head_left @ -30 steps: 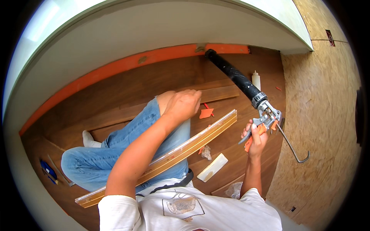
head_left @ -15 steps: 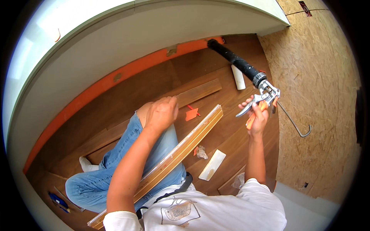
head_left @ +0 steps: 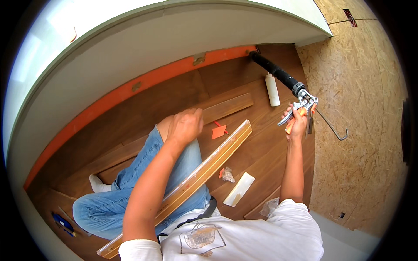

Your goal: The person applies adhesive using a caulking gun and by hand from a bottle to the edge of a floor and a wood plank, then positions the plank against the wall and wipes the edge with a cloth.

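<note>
The right hand (head_left: 297, 124) is clenched around the orange trigger handle of a caulking gun (head_left: 285, 80); its black tube runs toward eleven o'clock, nozzle at the orange strip (head_left: 130, 91) by the wall; a white bottle (head_left: 273, 89) lies just beside the tube. The left hand (head_left: 185, 127), loosely curled and holding nothing, rests on the raised knee; a long wooden plank (head_left: 204, 172) lies across the lap, at five o'clock from it.

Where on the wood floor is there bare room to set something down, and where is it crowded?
Free patches: the dark floor between the orange strip and the knee, and the boards between the white bottle and the long plank. Crowded: around the orange scrap, crumpled wrapper and white block.
</note>
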A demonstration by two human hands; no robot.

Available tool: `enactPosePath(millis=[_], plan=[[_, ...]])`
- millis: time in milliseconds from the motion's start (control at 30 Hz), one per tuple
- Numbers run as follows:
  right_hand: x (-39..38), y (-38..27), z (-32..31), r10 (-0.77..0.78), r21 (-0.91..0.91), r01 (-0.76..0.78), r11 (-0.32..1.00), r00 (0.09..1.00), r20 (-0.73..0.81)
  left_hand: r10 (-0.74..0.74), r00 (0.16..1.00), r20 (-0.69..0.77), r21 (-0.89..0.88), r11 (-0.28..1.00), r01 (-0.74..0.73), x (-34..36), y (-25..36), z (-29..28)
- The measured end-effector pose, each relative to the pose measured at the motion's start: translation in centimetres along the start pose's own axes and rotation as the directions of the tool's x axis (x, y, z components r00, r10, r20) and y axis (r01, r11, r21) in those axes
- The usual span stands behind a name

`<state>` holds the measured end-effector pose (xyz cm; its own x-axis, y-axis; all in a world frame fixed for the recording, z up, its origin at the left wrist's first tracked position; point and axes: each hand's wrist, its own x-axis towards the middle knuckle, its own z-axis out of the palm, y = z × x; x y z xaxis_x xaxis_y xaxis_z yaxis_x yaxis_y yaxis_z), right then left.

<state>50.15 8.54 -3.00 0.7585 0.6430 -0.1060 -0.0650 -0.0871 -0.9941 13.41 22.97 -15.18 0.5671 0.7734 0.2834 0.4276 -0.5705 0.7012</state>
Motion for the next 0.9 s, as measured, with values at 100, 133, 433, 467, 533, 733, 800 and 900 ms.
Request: enactPosePath(millis=[100, 133, 433, 467, 533, 733, 800, 900], plan=[[-0.7, -0.2, 0.2, 0.005, -0.022, -0.005, 1.0, 1.0, 0.004, -0.012, 1.0, 0.018, -0.001, 1.0, 0.012, 0.0, 0.1, 0.1], [-0.7, -0.1, 0.0, 0.004, -0.012, -0.003, 1.0, 1.0, 0.018, -0.014, 1.0, 0.024, -0.004, 1.0, 0.014, 0.1, 0.2, 0.1], [-5.4, -2.4, -1.7, -0.009, 0.039, 0.005, 0.999, 0.994, 0.105, -0.026, 0.996, 0.08, 0.02, 1.0, 0.024, 0.2, 0.3, 0.7], [-6.8, -3.4, -1.6, -0.01, 0.047, 0.003, 0.999, 0.99, 0.137, -0.025, 0.996, 0.083, 0.019, 1.0, 0.023, 0.3, 0.2, 0.7], [-9.6, -5.4, -1.4, 0.012, 0.065, -0.024, 0.998, 0.984, 0.179, -0.027, 0.995, 0.091, 0.012, 1.0, 0.026, 0.0, 0.2, 0.3], [-16.2, -7.9, -3.0, 0.131, 0.121, -0.182, 0.976, 0.929, 0.346, -0.128, 0.964, 0.234, -0.052, 0.988, 0.143, 0.0, 0.9, -0.7], [-17.4, -8.1, -3.1, 0.145, 0.118, -0.212, 0.97, 0.897, 0.417, -0.238, 0.91, 0.34, -0.309, 0.885, 0.347, 1.0, 2.8, -2.5], [-19.2, -7.8, 0.5, 0.156, 0.158, -0.276, 0.948, 0.835, 0.528, -0.286, 0.902, 0.322, -0.9, 0.203, 0.386, -0.6, 3.1, -2.5]])
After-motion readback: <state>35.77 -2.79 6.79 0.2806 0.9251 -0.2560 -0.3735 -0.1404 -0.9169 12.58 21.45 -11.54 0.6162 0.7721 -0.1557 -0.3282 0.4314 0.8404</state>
